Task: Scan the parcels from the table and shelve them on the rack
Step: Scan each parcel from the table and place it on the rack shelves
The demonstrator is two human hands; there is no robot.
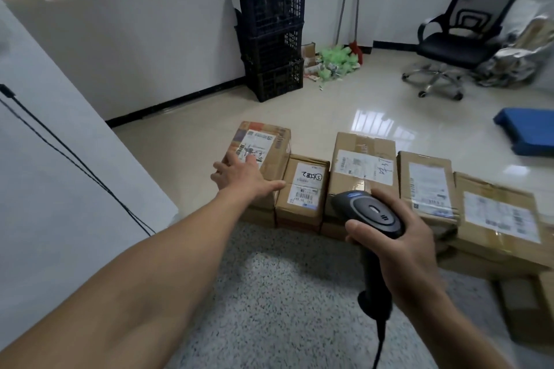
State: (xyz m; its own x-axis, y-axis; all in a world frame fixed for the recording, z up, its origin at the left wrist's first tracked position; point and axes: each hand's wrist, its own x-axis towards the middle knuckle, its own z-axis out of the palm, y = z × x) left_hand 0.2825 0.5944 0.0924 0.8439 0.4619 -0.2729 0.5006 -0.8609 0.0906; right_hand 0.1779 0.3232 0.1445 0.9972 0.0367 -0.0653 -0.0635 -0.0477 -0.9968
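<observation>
Item: leftmost parcel, cardboard, at the left end of a row of boxes along the far edge of the grey speckled surface, touching the neighbouring parcel. My left hand: fingers spread flat on its top, covering the near part of the label, nothing gripped. My right hand: wrapped round the handle of the scanner, head aimed toward the row. Handling, as I judge it: clear my fingers off the barcode, steady the box by its edge, then bring the scanner square over the label. Rack: not in view.
</observation>
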